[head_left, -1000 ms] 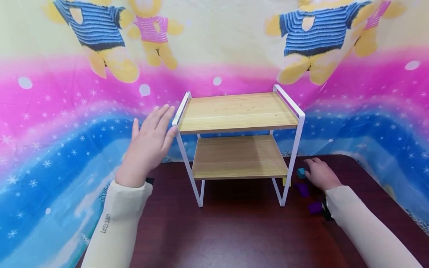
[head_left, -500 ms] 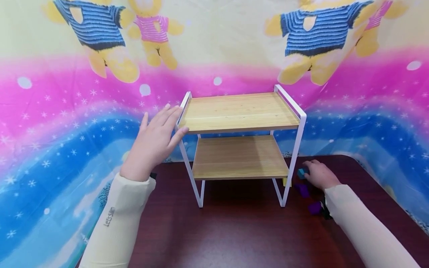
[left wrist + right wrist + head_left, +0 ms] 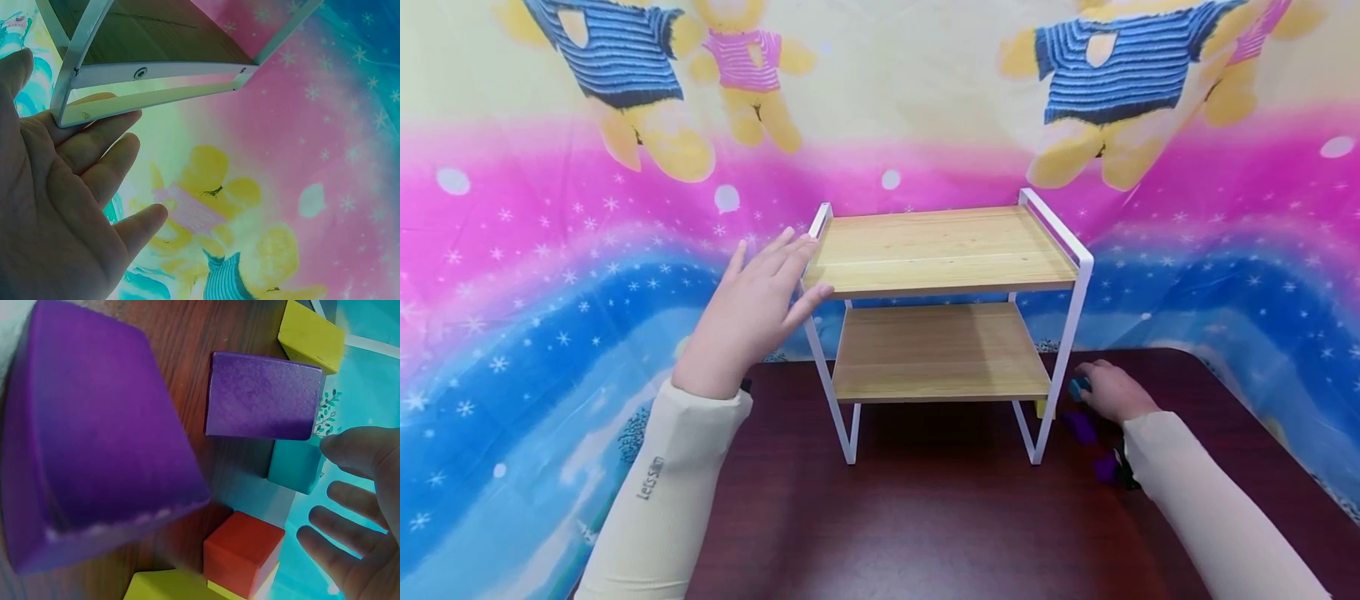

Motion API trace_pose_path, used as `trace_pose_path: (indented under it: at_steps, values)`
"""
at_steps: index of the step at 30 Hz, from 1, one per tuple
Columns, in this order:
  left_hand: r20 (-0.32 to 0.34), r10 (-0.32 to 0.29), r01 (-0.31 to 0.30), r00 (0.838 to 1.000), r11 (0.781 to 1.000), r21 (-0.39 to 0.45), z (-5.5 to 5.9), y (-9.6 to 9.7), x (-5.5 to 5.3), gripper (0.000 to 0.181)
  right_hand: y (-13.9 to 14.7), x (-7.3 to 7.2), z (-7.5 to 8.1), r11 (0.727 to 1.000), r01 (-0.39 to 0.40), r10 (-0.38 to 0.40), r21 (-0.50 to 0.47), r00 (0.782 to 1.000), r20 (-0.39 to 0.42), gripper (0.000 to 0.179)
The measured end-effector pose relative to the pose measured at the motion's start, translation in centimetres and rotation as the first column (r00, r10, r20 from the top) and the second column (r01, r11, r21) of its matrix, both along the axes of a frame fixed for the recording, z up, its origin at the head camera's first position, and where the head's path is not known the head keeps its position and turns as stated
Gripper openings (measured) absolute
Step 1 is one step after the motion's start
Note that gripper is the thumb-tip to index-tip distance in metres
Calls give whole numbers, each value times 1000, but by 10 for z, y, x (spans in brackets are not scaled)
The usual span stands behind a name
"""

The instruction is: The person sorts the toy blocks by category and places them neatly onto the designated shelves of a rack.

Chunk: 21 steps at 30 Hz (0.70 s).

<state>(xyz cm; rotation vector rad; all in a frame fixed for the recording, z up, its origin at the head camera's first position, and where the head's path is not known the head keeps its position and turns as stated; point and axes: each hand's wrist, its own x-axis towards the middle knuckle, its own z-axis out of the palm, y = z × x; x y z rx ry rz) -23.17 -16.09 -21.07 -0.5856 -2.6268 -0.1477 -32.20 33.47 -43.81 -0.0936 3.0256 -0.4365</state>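
Note:
My left hand is at the near left corner of a two-tier wooden shelf with a white metal frame. Its fingers are extended and spread; in the left wrist view, they lie against the white frame bar. Low on the table at the right, my right hand has its thumb and fingers about a small teal block. In the right wrist view, the thumb meets the edge of the teal block, while the index finger is mostly hidden. Beside it stand a purple block and a red block.
A large purple block sits close under the right wrist. Yellow blocks are near the shelf leg and by the red block. The dark wooden table extends in front of the shelf. A printed cloth hangs behind.
My left hand has shifted right, over the shelf's left frame. My right thumb and fingers have closed in around the teal block, covering more of it. The view has turned slightly.

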Motion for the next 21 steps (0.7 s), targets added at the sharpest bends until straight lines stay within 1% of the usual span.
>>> trace_pose_path:
  at_steps: [4,9,17,21]
  values:
    - [0,-15,15,1000,1000,3,0,1,-1,73,-1,-3,-1,1000,-15,15,-8,1000,8,48]
    - [-3,-12,12,1000,1000,4,-1,2,-1,74,-1,-5,-3,999,-39,39,0,999,7,45]
    - [6,-7,7,1000,1000,5,-2,2,-3,76,0,-4,-3,999,-36,36,10,999,30,42]
    - [16,0,0,1000,1000,7,-1,2,-3,76,1,-5,-6,999,-39,39,21,999,11,40]
